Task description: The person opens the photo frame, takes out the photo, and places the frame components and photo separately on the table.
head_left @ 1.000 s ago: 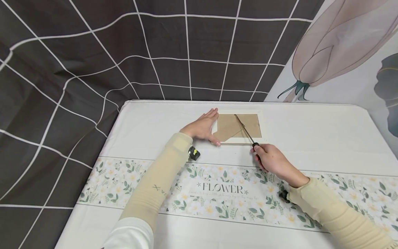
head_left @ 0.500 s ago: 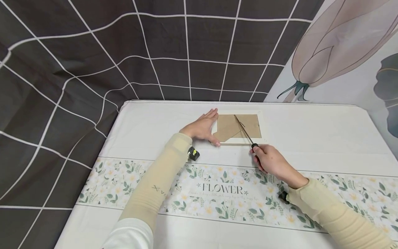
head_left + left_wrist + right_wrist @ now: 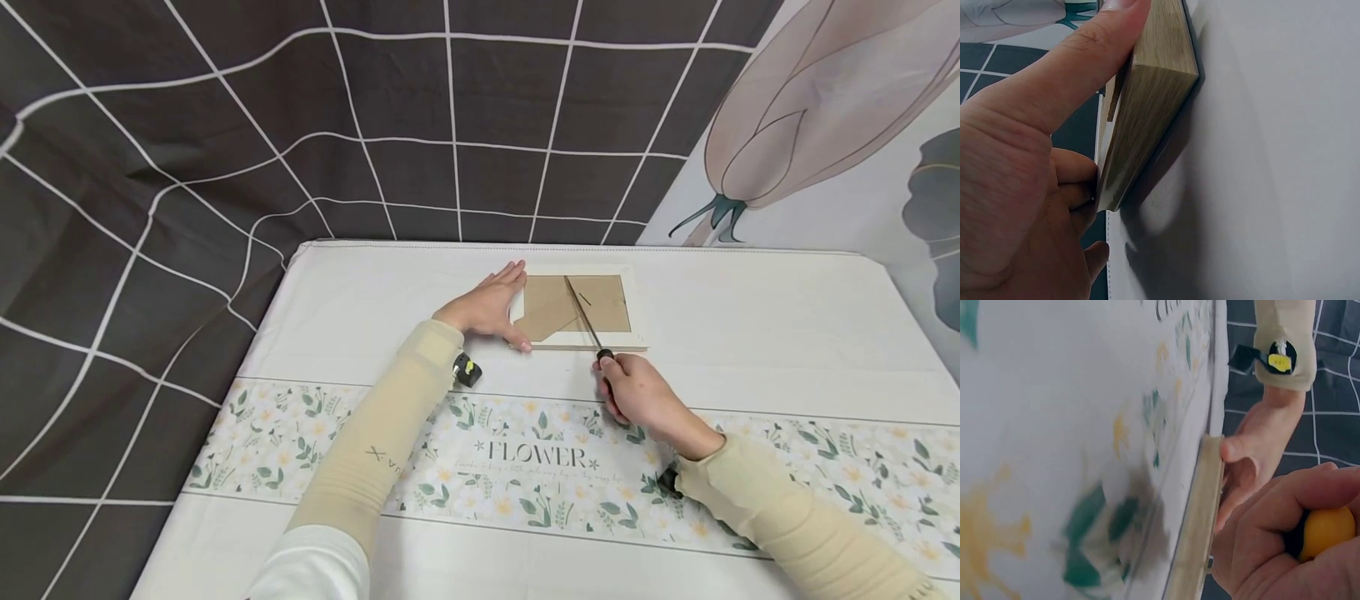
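Note:
A picture frame (image 3: 638,312) lies on the table, brown backing board (image 3: 609,310) facing up, its pale wooden edge (image 3: 1155,94) showing in the left wrist view. My left hand (image 3: 487,307) spans the frame's left end. The thumb lies fairly straight over the near corner, with the other fingers spread at the far corner. My right hand (image 3: 641,396) grips the handle of a screwdriver (image 3: 587,317) in front of the frame. Its dark shaft slants across the backing board, tip near the far edge. The handle's yellow end (image 3: 1330,531) shows within the curled fingers.
A white tablecloth (image 3: 750,333) with a flowered band (image 3: 536,483) covers the table. Behind it hangs a dark gridded curtain (image 3: 495,100), with a flower-patterned cloth (image 3: 840,117) to its right. A small dark mark (image 3: 585,298) lies on the backing board beside the shaft.
My right hand has shifted left and slightly toward me, swinging the screwdriver's handle left while its tip stays near the same spot. My left hand and the frame have stayed put.

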